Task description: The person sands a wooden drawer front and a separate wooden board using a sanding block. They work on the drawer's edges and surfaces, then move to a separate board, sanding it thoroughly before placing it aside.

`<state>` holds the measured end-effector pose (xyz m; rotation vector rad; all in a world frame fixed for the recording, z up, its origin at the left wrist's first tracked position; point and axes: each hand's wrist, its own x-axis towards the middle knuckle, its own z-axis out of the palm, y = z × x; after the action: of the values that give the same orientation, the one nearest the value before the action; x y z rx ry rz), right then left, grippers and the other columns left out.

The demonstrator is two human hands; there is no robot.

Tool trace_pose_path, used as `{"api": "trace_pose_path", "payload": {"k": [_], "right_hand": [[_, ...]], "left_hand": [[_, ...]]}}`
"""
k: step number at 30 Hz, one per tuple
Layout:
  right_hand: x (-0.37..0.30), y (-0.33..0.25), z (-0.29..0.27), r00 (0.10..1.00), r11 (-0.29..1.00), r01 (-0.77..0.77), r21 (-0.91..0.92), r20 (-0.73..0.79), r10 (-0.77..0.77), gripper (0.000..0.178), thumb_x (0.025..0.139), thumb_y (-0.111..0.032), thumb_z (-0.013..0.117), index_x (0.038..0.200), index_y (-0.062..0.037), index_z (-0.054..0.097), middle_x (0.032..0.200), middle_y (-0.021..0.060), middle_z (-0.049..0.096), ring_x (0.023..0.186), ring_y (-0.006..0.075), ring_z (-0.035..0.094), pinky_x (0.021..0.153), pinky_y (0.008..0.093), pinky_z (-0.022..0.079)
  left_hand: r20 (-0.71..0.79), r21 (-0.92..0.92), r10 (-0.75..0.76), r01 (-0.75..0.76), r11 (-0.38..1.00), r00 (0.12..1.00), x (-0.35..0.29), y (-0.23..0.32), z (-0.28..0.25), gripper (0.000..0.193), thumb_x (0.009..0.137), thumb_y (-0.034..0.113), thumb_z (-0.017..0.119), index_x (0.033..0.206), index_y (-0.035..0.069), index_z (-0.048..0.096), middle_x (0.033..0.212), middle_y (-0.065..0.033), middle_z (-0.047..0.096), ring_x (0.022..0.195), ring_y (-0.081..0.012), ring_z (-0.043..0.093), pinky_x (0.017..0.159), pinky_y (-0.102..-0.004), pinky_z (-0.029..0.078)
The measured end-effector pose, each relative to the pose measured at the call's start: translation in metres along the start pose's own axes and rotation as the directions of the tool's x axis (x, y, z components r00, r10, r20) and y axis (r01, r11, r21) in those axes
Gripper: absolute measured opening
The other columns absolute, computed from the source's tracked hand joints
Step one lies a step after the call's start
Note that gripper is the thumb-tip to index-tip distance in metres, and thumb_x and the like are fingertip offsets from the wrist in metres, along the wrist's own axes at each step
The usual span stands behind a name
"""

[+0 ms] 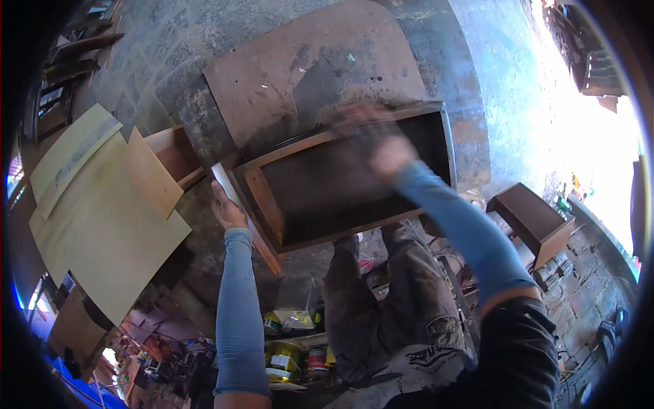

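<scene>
In front of me lies a dark brown wooden drawer [272, 198], its hollow side up and its inside stained dark. A panel with a pale edge [229, 178] forms its left end. My left hand [229, 208] is closed on that panel, fingers along the pale edge. Over the far long wall of the drawer, my right hand [381, 146] is smeared by motion. Its fingers look dark, and whether they hold anything is hidden by the blur.
A stained brown board [259, 88] lies beyond the drawer. At left are pale yellowish sheets [109, 225] and another drawer [170, 153]. A smaller brown drawer [531, 211] stands at right. Yellow cans [283, 358] and a clear plastic container [294, 296] sit near my legs.
</scene>
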<state>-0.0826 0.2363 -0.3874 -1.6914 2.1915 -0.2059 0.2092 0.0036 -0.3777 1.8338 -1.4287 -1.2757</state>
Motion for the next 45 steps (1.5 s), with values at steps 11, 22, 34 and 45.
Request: {"api": "trace_pose_path", "payload": {"k": [11,22,34,45], "right_hand": [[0.191,-0.094,0.001,0.864,0.83,-0.003,0.558,0.419,-0.279,0.042,0.094,-0.043,0.051,0.105,-0.0077,0.07,0.09,0.0103,0.07,0.071,0.0233,0.066,0.075,0.0385,0.054],[0.117,-0.045,-0.026,0.708,0.909,-0.017,0.417,0.647,-0.284,0.039,0.094,-0.028,0.052,0.127,-0.0081,0.058,0.11,0.0184,0.065,0.082,0.0271,0.067,0.078,0.0436,0.055],[-0.031,0.141,-0.049,0.749,0.792,-0.39,0.47,0.662,-0.024,0.04,0.089,-0.025,0.062,0.125,-0.0075,0.061,0.125,0.0137,0.06,0.102,0.0234,0.066,0.085,0.0366,0.056],[-0.196,0.093,0.048,0.435,-0.406,-0.316,0.857,0.511,0.741,0.045,0.104,-0.03,0.043,0.138,-0.0006,0.047,0.139,0.011,0.05,0.117,0.0187,0.055,0.102,0.0322,0.043]], "left_hand": [[0.096,0.275,0.277,-0.293,0.916,0.956,-0.004,0.02,0.035,0.072,0.099,0.056,0.039,0.102,-0.012,0.064,0.094,-0.0335,0.064,0.088,-0.0469,0.06,0.08,-0.0456,0.044],[0.051,0.597,0.096,-0.107,0.795,0.994,-0.021,0.043,0.003,0.06,0.1,0.051,0.037,0.103,-0.001,0.068,0.095,-0.0274,0.066,0.092,-0.0484,0.062,0.08,-0.0508,0.049],[0.086,0.693,0.187,-0.194,0.695,0.978,-0.014,0.018,-0.006,0.065,0.099,0.055,0.037,0.111,-0.002,0.066,0.102,-0.0237,0.069,0.098,-0.0391,0.065,0.083,-0.0471,0.047],[0.13,0.488,0.146,-0.192,0.851,0.981,-0.005,0.02,0.003,0.083,0.099,0.063,0.027,0.113,-0.013,0.059,0.108,-0.029,0.064,0.096,-0.0414,0.062,0.086,-0.0467,0.048]]}}
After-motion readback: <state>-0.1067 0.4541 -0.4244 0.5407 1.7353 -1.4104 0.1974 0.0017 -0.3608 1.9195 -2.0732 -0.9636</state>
